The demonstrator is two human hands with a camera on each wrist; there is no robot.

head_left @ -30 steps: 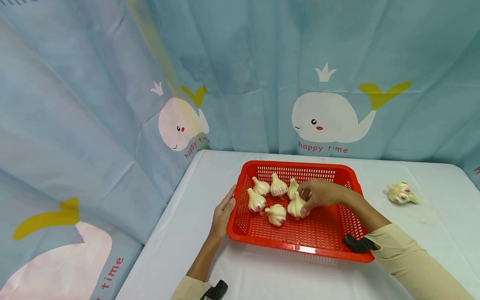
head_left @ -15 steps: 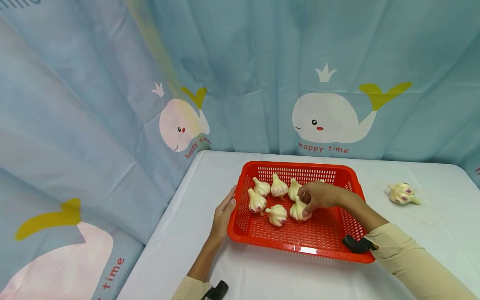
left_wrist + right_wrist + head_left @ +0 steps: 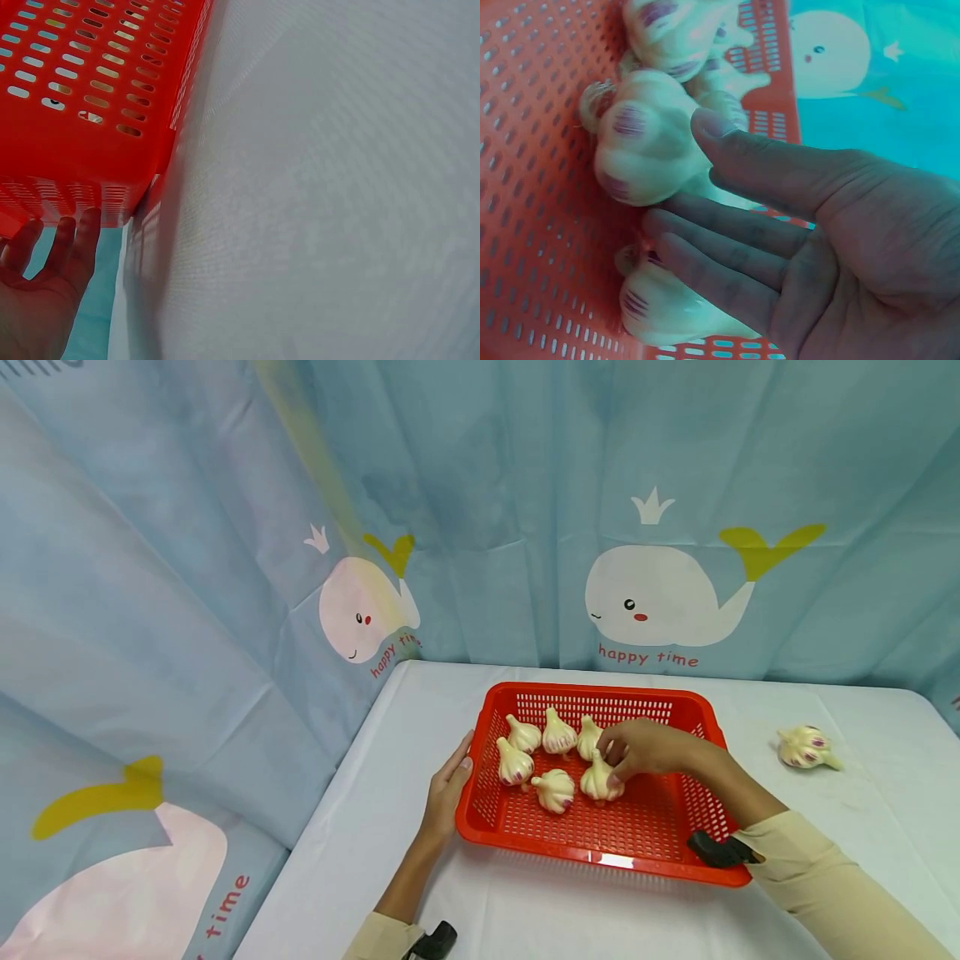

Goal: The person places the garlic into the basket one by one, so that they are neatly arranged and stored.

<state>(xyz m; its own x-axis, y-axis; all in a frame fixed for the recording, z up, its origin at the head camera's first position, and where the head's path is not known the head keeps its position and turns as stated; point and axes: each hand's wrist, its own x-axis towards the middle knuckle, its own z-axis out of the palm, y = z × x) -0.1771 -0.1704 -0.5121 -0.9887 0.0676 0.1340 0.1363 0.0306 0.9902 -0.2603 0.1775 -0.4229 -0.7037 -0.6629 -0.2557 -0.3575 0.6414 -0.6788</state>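
Observation:
A red perforated plastic basket (image 3: 536, 839) stands on the white-covered table with several garlic bulbs in it. My left hand (image 3: 444, 793) rests along its left end; in the left wrist view the extended fingers (image 3: 84, 244) lie against the basket's outer wall. My right hand (image 3: 647, 748) reaches inside, beside the front right garlic bulb (image 3: 599, 779). The right wrist view shows the thumb overlapping a garlic bulb (image 3: 649, 139), with the fingers fairly straight and spread from it. Another garlic bulb (image 3: 671, 307) lies below those fingers; from the head view the hand hides it.
One loose garlic bulb (image 3: 806, 747) lies on the white tablecloth (image 3: 885, 827), right of the basket. Blue curtains (image 3: 495, 602) printed with whales hang behind and to the left of the table. Each wrist wears a black camera mount (image 3: 720, 849).
The front right garlic bulb has shifted slightly right and toward me, along with my right hand. The right hand has since lifted a little. My left hand stays at the basket's end.

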